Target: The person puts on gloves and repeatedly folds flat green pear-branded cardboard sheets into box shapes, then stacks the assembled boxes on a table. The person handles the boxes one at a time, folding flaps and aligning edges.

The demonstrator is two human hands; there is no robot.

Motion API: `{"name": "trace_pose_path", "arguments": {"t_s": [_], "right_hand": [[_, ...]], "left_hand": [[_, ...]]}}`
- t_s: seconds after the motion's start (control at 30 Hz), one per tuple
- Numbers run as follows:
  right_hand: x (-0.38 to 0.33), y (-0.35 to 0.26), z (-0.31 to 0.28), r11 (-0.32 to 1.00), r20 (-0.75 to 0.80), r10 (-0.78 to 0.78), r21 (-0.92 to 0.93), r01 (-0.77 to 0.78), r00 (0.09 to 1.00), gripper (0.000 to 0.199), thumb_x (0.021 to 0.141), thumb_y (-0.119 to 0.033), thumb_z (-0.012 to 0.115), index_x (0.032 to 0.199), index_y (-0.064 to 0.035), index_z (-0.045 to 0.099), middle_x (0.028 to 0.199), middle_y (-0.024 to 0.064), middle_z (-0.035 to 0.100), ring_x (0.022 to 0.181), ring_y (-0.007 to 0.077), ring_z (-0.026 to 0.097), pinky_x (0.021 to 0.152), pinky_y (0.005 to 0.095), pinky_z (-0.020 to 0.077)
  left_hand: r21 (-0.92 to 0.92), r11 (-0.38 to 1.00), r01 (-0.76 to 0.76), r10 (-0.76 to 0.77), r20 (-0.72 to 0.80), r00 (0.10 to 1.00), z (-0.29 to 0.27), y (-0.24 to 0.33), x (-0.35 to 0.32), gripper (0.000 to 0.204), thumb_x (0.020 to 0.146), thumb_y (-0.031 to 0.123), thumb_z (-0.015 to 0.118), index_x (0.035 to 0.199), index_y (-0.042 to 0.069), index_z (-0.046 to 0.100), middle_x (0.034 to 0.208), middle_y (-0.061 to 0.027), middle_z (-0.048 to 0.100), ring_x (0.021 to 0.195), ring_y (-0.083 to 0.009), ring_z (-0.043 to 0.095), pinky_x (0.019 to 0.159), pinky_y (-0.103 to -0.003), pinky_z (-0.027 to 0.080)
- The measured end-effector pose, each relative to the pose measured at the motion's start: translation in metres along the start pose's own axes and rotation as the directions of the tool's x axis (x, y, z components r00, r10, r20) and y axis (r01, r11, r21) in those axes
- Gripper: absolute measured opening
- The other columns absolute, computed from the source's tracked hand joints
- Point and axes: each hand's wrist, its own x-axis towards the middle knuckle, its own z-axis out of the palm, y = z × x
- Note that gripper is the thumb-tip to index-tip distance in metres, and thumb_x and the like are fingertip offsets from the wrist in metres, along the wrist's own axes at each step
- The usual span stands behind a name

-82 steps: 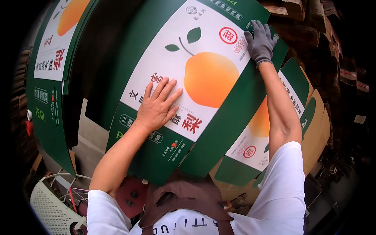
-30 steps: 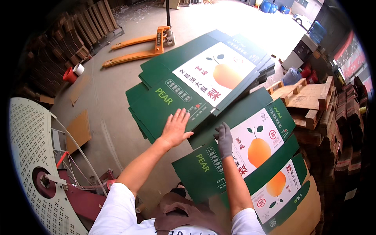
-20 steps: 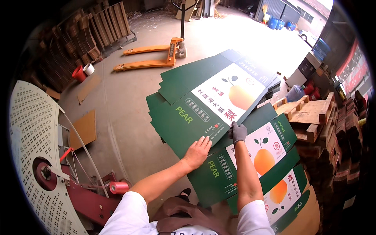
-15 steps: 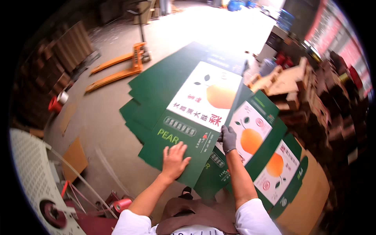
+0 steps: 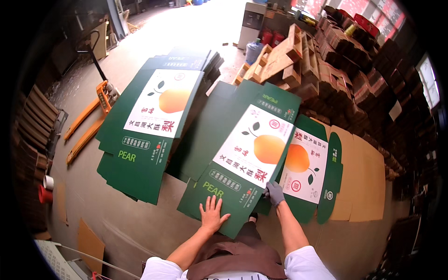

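Observation:
A green flat carton sheet [image 5: 219,161], printed with an orange-yellow pear on a white panel, lies tilted before me over other green sheets. My left hand [image 5: 213,215], bare, rests on its near left part with fingers spread. My right hand [image 5: 274,193], in a grey glove, grips its right edge near the lower corner, the thumb on top; the fingers beneath are hidden. To the left stands a stack of matching carton sheets [image 5: 116,112]. Partly under the held sheet's right side is another pear-printed carton sheet [image 5: 322,158], turned the other way round.
Plain brown cardboard [image 5: 361,172] lies at the right. An orange pallet jack [image 5: 100,100] stands at the far left. Wooden pallets [image 5: 280,58], a water jug [image 5: 253,51] and piles of brown cardboard [image 5: 359,70] are at the back right. A white perforated panel [image 5: 51,256] is at lower left.
My hands and the carton sheet have moved right, off the left stack and over the middle sheets. The view has turned to the right, showing more of the cardboard piles.

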Motion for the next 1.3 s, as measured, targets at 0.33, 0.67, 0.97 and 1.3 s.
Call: {"name": "trace_pose_path", "arguments": {"t_s": [0.33,0.67,0.97,1.3], "right_hand": [[0.002,-0.030,-0.003,0.995,0.217,0.063,-0.093,-0.044,0.974,0.043,0.093,-0.024,0.063,0.127,0.0019,0.054,0.076,0.0125,0.066,0.057,0.0157,0.061,0.052,0.0318,0.0510],[-0.102,0.076,-0.554,0.759,-0.885,-0.316,-0.452,-0.469,0.342,0.029,0.087,-0.026,0.060,0.108,-0.0062,0.064,0.103,0.0193,0.065,0.097,0.0364,0.062,0.086,0.0453,0.0504],[-0.125,0.067,-0.691,0.661,-0.872,-0.002,-0.368,-0.654,0.489,0.054,0.070,-0.047,0.072,0.105,-0.0070,0.065,0.113,0.0193,0.063,0.104,0.0352,0.063,0.087,0.0455,0.0508],[-0.129,0.066,-0.721,0.795,-0.690,0.097,-0.380,-0.473,0.717,0.051,0.072,-0.046,0.075,0.092,0.0006,0.068,0.082,0.0155,0.069,0.079,0.0314,0.070,0.075,0.0411,0.0563]], "left_hand": [[0.220,0.938,0.269,-0.288,0.059,0.956,0.009,-0.016,0.035,0.076,0.085,0.042,0.070,0.146,0.008,0.038,0.156,-0.0170,0.031,0.145,-0.0350,0.026,0.111,-0.064,0.023],[0.148,0.939,-0.312,0.275,0.229,0.934,0.091,0.266,0.139,0.074,0.085,0.032,0.071,0.148,0.010,0.039,0.158,-0.0179,0.028,0.147,-0.0373,0.022,0.114,-0.059,0.022],[0.289,0.936,-0.201,0.129,0.247,0.960,0.129,0.304,0.184,0.089,0.077,0.037,0.080,0.149,0.008,0.036,0.156,-0.0255,0.027,0.144,-0.0450,0.023,0.118,-0.047,0.026],[0.242,0.951,-0.194,0.138,0.228,0.964,0.129,0.310,0.184,0.089,0.075,0.040,0.080,0.148,0.012,0.039,0.157,-0.0218,0.028,0.144,-0.0444,0.024,0.112,-0.050,0.034]]}}
